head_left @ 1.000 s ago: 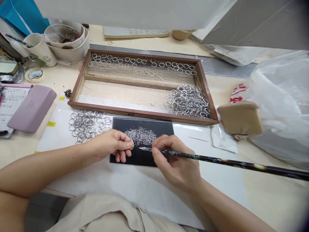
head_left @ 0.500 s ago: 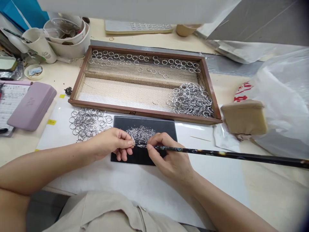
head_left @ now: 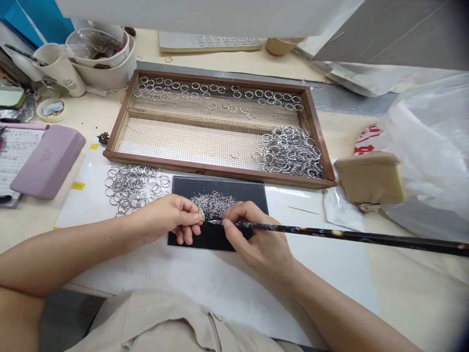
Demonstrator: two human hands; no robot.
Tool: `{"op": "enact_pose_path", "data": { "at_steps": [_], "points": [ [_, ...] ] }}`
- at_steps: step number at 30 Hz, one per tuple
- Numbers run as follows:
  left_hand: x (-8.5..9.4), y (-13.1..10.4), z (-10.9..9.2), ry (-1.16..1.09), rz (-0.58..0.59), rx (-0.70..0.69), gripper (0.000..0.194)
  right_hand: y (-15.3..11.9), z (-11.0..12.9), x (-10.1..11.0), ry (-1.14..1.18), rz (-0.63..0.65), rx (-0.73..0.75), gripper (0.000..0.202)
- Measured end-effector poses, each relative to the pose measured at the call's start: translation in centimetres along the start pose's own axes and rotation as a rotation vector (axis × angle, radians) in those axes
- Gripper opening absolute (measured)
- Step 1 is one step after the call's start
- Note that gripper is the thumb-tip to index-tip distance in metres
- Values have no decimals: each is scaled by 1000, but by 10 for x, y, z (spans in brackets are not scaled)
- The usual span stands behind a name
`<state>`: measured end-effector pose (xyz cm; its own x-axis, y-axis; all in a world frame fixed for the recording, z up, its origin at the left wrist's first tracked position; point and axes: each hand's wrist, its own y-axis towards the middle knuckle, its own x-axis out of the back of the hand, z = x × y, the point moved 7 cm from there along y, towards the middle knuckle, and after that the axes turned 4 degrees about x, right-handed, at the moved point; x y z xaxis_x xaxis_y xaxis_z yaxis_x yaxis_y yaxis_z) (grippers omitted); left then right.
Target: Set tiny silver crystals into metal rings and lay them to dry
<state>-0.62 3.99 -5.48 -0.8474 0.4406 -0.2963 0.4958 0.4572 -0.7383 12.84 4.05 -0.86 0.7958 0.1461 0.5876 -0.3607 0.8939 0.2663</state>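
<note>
Red characters [head_left: 368, 139] on a crumpled translucent white plastic bag [head_left: 432, 142], too folded to read; small print on a tapered white paper cup [head_left: 62, 73], likewise illegible. Marks too tiny to decipher on a yellow paper tab [head_left: 78, 186], blurred dark writing on a white notepad page [head_left: 25, 149], a faint emblem on a smooth lilac case with rounded corners [head_left: 47, 164]. Across the middle, a rectangular brown wooden tray with a wire-mesh base [head_left: 164, 164], with loose silvery metal rings [head_left: 205, 88] along the far side and a tangled pile of rings [head_left: 291, 154] at the near right corner. On the smooth white sheet [head_left: 220, 278], another heap of silvery rings [head_left: 135, 186] beside a flat black rectangular board [head_left: 205, 239] strewn with glittering grains [head_left: 214, 203]. Above the board, left hand [head_left: 179, 217] pinched around a small, mostly hidden silvery piece [head_left: 202, 214], lower fingers loosely curled. Right hand [head_left: 256, 234] closed pen-fashion around a long, slender black patterned rod with a pale pointed tip [head_left: 330, 233]; point just beside the piece, contact impossible to tell.
</note>
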Motion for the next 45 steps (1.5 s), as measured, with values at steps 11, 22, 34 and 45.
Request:
{"op": "enact_pose_path", "data": {
  "at_steps": [11, 22, 34, 45],
  "points": [
    [1, 1, 0, 4, -12, 3, 23, -1, 0, 1, 27, -3, 12, 14],
    [0, -3, -1, 35, -65, -2, 16, 1, 21, 25, 328, -179, 27, 13],
    [-2, -2, 0, 53, -58, -30, 16, 5, 30, 21, 310, -139, 60, 15],
    [1, 1, 5, 59, -39, -52, 17, 5, 32, 19, 289, -112, 89, 15]
  ]
}}
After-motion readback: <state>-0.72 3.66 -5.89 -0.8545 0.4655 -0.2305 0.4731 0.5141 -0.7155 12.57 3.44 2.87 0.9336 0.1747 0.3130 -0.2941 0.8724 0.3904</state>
